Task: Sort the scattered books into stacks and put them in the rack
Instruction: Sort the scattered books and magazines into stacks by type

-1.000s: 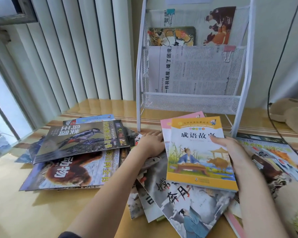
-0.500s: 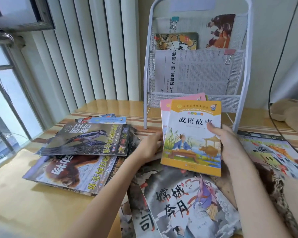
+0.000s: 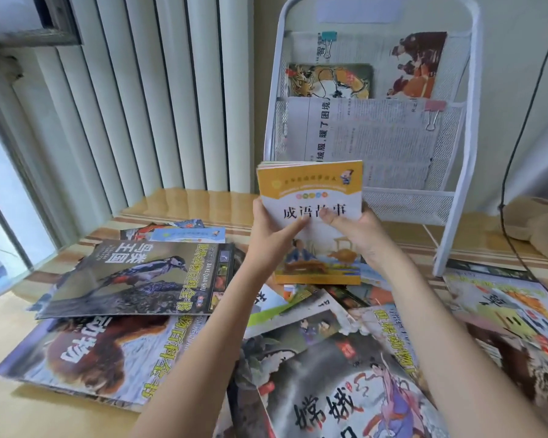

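While scattered books (image 3: 133, 273) cover the table, both hands, left hand (image 3: 271, 237) and right hand (image 3: 358, 233), grip the yellow book (image 3: 310, 191) upright.

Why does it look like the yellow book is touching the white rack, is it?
Cannot tell. The head view shows both hands holding the yellow book up in front of the rack, overlapping its lower shelf; depth between them is not visible.

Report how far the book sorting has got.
Done: the white rack already holds a few papers and a picture book in its upper pockets. In hand: both hands, left and right, hold a small stack topped by the yellow storybook upright in front of the rack. Left: most of it. The woodpecker book and many others lie scattered on the table.
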